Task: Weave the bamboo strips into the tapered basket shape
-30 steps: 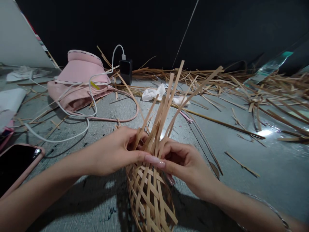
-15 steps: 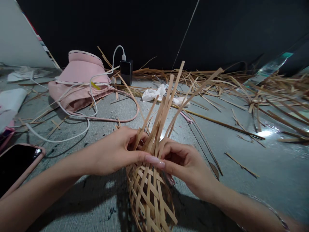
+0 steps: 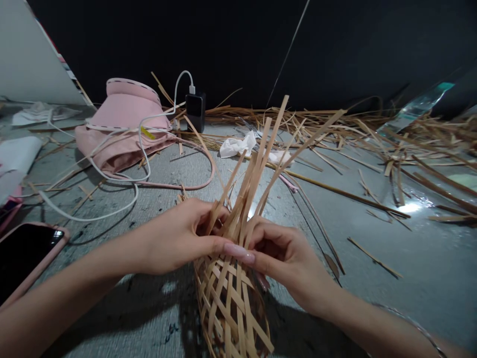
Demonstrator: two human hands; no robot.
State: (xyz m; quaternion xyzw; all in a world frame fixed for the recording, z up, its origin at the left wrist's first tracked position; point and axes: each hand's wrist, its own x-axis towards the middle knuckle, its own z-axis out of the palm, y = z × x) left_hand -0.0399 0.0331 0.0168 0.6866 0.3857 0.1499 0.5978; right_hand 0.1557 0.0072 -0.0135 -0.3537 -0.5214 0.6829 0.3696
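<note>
A half-woven bamboo basket [image 3: 231, 308] stands in front of me, with an open lattice below and loose strips [image 3: 257, 174] rising from its top. My left hand [image 3: 179, 238] grips those strips from the left, fingers pushed in among them. From the right, my right hand [image 3: 283, 258] pinches the strips too, its long-nailed fingertips close to my left thumb. The basket's lower end runs out of the frame, and my hands hide the point where the weave meets the loose strips.
A pink cloth item [image 3: 119, 129], black power bank [image 3: 195, 110] and white cable [image 3: 112, 196] lie ahead left. A phone in a pink case [image 3: 26, 253] sits near my left arm. Loose bamboo strips [image 3: 372, 134], a crumpled tissue [image 3: 236, 145] and a plastic bottle [image 3: 415, 109] lie on the grey floor [image 3: 372, 263].
My fingers have shifted slightly among the strips, and both hands sit a little lower. The upright strips lean and spread slightly differently, while the basket stays in nearly the same place.
</note>
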